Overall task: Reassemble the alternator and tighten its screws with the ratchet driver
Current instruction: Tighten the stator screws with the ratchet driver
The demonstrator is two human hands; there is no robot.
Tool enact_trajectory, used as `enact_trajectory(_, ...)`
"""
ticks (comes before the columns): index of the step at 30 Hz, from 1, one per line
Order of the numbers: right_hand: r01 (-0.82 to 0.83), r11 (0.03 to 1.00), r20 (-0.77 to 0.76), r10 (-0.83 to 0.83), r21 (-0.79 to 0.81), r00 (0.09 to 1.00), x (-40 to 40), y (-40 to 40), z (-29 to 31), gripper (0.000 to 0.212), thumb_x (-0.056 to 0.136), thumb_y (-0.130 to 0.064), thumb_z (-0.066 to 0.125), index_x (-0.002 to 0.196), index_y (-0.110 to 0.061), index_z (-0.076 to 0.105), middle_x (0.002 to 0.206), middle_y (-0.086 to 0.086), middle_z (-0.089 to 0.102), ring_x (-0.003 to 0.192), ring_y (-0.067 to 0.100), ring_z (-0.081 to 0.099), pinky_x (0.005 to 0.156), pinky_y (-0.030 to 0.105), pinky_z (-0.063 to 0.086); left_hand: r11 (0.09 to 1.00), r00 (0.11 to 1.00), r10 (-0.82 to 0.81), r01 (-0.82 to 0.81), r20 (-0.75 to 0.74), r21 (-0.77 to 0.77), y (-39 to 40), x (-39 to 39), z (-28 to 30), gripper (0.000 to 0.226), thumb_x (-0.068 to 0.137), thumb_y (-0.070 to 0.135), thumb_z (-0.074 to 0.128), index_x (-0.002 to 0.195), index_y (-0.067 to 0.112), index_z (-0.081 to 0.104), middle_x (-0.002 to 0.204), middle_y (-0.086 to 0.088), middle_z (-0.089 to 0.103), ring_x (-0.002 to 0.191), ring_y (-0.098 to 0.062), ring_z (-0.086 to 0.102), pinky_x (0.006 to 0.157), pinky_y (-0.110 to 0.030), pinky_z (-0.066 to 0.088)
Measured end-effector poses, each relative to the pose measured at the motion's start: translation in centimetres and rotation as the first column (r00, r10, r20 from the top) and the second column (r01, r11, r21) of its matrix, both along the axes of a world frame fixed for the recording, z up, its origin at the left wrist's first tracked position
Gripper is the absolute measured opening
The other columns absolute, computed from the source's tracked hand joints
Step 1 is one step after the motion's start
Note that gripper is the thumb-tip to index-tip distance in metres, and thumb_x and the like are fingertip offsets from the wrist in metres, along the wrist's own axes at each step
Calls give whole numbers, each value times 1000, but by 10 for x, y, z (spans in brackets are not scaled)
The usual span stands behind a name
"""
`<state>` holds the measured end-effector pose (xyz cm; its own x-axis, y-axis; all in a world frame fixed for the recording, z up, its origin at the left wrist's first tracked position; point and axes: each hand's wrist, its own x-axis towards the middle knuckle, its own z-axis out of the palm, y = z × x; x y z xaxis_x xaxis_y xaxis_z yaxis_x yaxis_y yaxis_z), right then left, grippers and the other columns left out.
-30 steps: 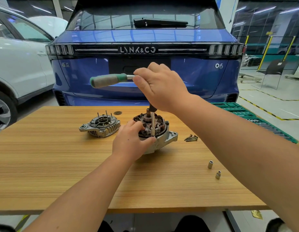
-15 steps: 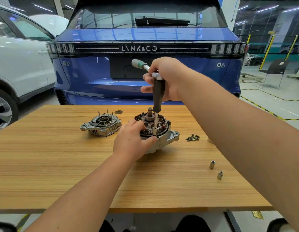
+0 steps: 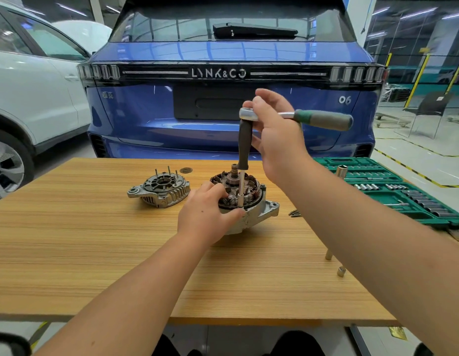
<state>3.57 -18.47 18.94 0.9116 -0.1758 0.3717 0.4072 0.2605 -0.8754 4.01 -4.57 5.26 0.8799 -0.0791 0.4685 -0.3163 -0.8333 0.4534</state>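
Ratchet driver [image 3: 242,160] stands upright on alternator [image 3: 251,201], handle pointing right.

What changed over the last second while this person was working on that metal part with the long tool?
The ratchet driver's handle swung from pointing left, round through the far side, to pointing right, turned by the right hand at the ratchet head. Its extension stayed upright on the same screw of the alternator body. The left hand kept steadying that body, and the end cover stayed put on the table.
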Motion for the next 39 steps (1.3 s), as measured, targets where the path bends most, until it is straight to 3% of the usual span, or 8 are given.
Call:
enact_trajectory(4,366,830,419,-179,-422,890,-4,-3,-7,18,102,-18,57,109,-14,73,95,-14,67,86,-8,61,78,14,48,1000,1000,-10,10,-3,-10,1,-1,0,39,79,64,70,97,36,50,98,17,44,99,-12,41,64,-30,32)
enact_trajectory(7,557,602,630,-110,-573,768,-4,-6,-11,19,100,-10,56,106,-2,72,106,2,68,101,15,63,91,32,51,1000,1000,-13,13,4,-13,1,-2,1,39,79,64,70,94,37,46,98,17,46,98,-11,40,63,-29,29)
enact_trajectory(14,621,75,624,29,-780,781,-6,-9,5,57,102,-49,32,148,-18,47,121,6,58,106,27,52,83,44,46,1000,1000,3,-3,-6,-2,-2,-5,2,38,81,63,70,95,37,46,100,15,48,99,-13,42,62,-27,31)
enact_trajectory(21,533,-72,528,86,-843,845,-2,-7,24,46,108,-49,27,146,-31,45,111,-4,54,105,22,47,82,37,40,1000,1000,-5,5,7,-25,-3,-5,1,38,80,60,71,94,34,48,98,13,49,98,-15,43,63,-30,32)
enact_trajectory(26,433,-21,432,48,-901,901,2,0,39,37,106,-38,37,74,-24,50,68,-4,46,67,19,44,56,32,27,1000,1000,-10,10,6,-27,-2,-5,1,37,80,61,70,94,36,46,97,15,47,97,-14,42,60,-28,30)
enact_trajectory(30,292,31,290,-48,-956,956,5,6,50,42,100,-36,44,61,-20,42,57,-2,42,56,22,34,52,30,26,1000,1000,-12,12,9,-12,-2,-4,0,37,81,62,69,95,36,46,97,15,47,97,-13,42,60,-26,29)
enact_trajectory(35,43,359,-16,-160,-932,987,8,8,58,21,96,-21,50,80,-10,58,64,3,68,48,13,57,50,19,39,1000,1000,-13,13,8,-1,-2,-3,1,38,80,64,68,96,37,45,97,16,46,97,-12,42,60,-26,30)
enact_trajectory(39,-214,737,-340,-23,-641,940,3,3,57,17,97,-19,49,88,-8,60,70,9,69,61,22,70,67,30,58,1000,1000,-13,13,14,-2,-1,-3,0,38,80,64,69,95,37,45,96,17,45,96,-12,41,58,-24,27)
